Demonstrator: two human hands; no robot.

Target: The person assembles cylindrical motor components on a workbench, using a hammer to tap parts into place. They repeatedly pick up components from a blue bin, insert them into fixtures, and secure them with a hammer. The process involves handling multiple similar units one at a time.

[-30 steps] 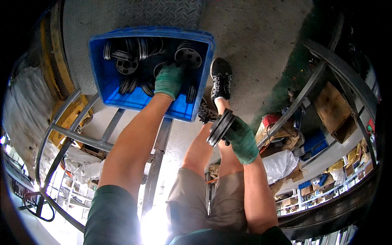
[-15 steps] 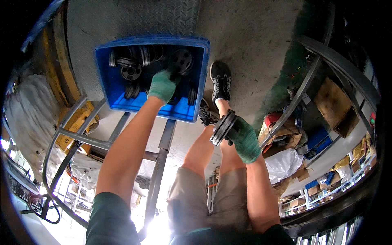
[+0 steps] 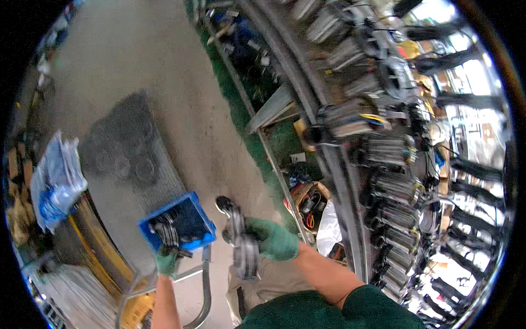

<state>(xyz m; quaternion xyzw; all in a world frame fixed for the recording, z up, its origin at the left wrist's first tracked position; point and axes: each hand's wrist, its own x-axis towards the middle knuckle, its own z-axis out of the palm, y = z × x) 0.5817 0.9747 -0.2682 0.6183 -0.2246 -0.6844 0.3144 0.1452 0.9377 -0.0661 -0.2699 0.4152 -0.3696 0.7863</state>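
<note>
Down by the person's feet, nr the end of a grey floor plate [image 3: 123,151], sits the blue bin [image 3: 203,241], w/ some dark discs [image 3: 169,233] bunched along its L side. Hands are well apart, both in green gloves. R hand [image 3: 276,240] is clamped on a stack [image 3: 246,256] of more discs, held up over the lap, R of the bin & clear of it; motion blur there, so can't count them. L hand [image 3: 166,264] is at the bin's near L corner, fingers by a dark disc; can't tell if it's gripping. Curved rail [image 3: 206,290] just below the bin. Off R, past a long bar, rack [image 3: 392,189] full of metal parts; white bag [image 3: 329,227] nr its foot. Far L, bluish plastic [image 3: 57,181], crumpled.
</note>
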